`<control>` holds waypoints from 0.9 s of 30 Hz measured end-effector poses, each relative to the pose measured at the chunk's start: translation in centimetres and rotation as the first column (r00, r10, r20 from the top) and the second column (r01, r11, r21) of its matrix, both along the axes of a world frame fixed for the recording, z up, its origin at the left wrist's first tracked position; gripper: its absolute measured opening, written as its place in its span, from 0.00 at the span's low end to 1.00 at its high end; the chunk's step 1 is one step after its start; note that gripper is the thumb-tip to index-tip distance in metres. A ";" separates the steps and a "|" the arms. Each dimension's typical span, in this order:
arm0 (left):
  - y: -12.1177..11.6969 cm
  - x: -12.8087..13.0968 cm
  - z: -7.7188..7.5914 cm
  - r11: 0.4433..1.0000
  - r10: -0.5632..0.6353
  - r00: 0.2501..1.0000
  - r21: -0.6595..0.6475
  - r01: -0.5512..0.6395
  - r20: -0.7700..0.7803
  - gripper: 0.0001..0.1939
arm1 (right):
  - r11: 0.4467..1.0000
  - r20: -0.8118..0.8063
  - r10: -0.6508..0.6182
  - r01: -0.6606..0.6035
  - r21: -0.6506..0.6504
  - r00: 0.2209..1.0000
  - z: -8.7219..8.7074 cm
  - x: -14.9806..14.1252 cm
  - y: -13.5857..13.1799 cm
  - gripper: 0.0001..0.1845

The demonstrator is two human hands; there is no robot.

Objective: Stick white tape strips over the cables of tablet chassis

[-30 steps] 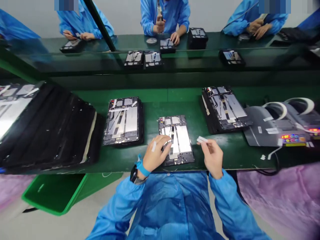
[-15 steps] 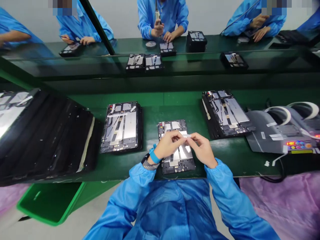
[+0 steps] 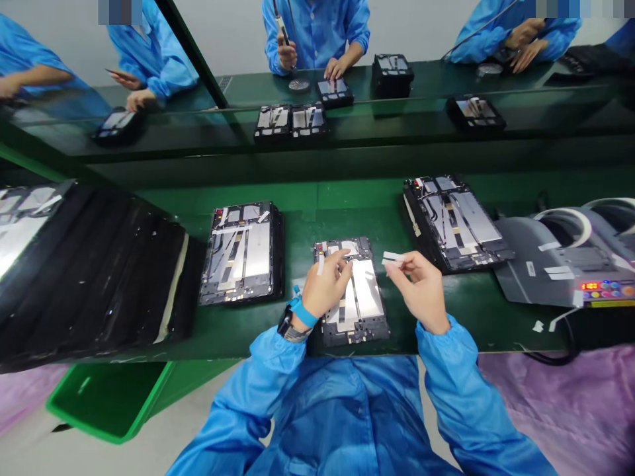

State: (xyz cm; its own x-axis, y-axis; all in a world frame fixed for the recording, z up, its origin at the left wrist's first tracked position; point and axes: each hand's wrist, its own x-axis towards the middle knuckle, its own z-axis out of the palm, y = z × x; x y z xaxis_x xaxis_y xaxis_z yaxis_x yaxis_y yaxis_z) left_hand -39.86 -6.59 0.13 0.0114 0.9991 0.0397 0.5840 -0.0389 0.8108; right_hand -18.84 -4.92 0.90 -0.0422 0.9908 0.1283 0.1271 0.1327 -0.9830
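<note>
My right hand (image 3: 421, 291) is closed in a pinch on a short strip of white tape (image 3: 393, 256), right of an opened tablet (image 3: 364, 291). The tablet lies flat before me, its silver inside and dark flex cables showing. Over its upper left part is my left hand (image 3: 325, 285), fingers loosely bent, with thumb and forefinger apart. A small white strip (image 3: 320, 264) shows by the knuckles of that hand; whether it sticks to the hand or the tablet I cannot tell.
Stacked opened tablets stand at left (image 3: 241, 254) and right (image 3: 454, 221). A taller black stack (image 3: 99, 277) fills the far left. At right is a grey tape dispenser (image 3: 540, 264) with lit buttons. A green bin (image 3: 109, 410) sits below the bench. Co-workers (image 3: 317, 33) work across the bench.
My hands, together over the tablet before, have parted. The right has moved right with the tape strip; the left has shifted slightly left and down, its thumb and forefinger now apart.
</note>
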 end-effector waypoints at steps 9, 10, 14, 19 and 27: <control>-0.5 1.8 0.5 0.997 -0.036 0.926 0.052 0.060 -0.376 0.22 | 0.952 -0.105 0.245 -0.260 -0.162 0.964 1.8 -4.9 -2.4 0.24; -0.6 1.9 0.6 0.997 -0.050 0.918 0.038 0.071 -0.394 0.23 | 0.948 -0.107 0.251 -0.267 -0.174 0.962 1.6 -5.0 -2.3 0.25; -1.0 2.3 0.8 0.997 -0.054 0.895 0.033 0.076 -0.443 0.23 | 0.952 -0.051 0.242 -0.248 -0.178 0.969 1.1 -4.7 -2.1 0.25; -1.3 2.9 0.4 0.995 -0.040 0.928 0.071 0.071 -0.369 0.19 | 0.992 0.110 0.105 -0.096 -0.087 0.988 0.9 -4.0 -2.3 0.26; 0.6 1.3 0.1 0.988 -0.033 0.909 0.123 0.092 -0.416 0.16 | 0.963 -0.045 0.236 -0.240 -0.120 0.971 2.3 -1.8 -0.9 0.24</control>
